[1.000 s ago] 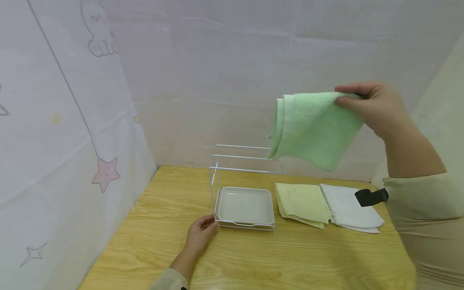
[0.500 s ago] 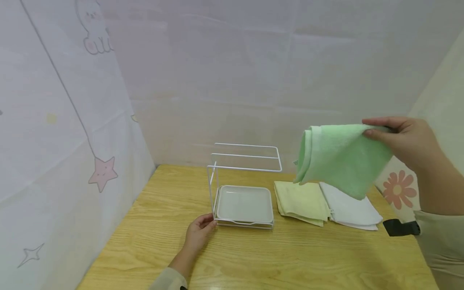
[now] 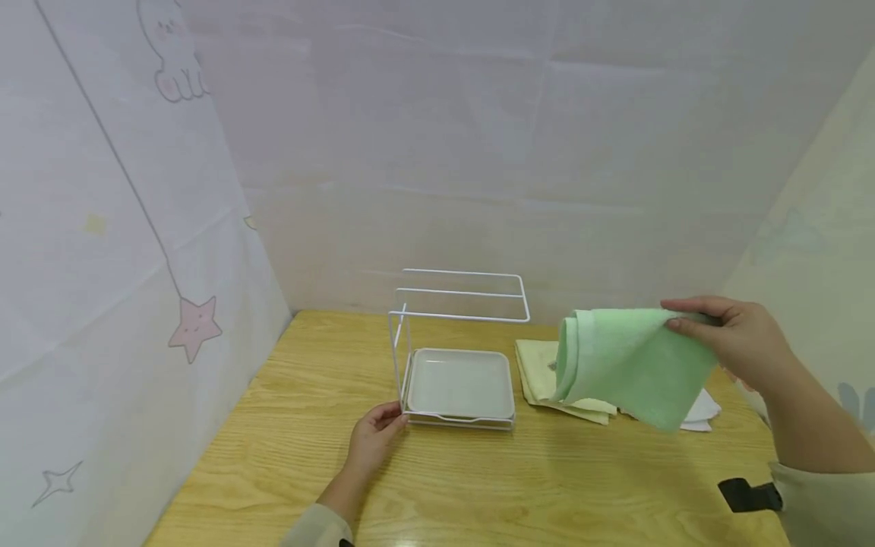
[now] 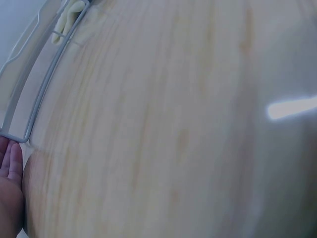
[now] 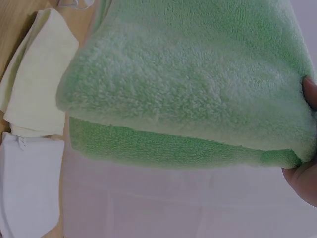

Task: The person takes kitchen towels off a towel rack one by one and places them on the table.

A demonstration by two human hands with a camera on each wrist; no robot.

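Note:
In the head view my right hand (image 3: 745, 342) pinches a folded light green towel (image 3: 636, 365) by its upper right corner. The towel hangs in the air, partly in front of a folded yellow towel (image 3: 533, 361) and a folded white towel (image 3: 702, 410). Thumb and fingers of my left hand (image 3: 374, 441) grip the lower left front corner of a white wire rack (image 3: 459, 317), which has a pale tray (image 3: 461, 384) in its base. The right wrist view shows the green towel's fluffy fold close up, the hand cut off at the edge.
The rack stands on a wooden table (image 3: 465, 486). Behind and at both sides hang pale cloth walls, the left cloth (image 3: 102, 327) printed with a pink star. Light glares off the tabletop in the left wrist view.
My right hand has carried the green towel first right and down, then further down and slightly left, so it covers parts of the yellow and white towels. The left hand stays at the rack.

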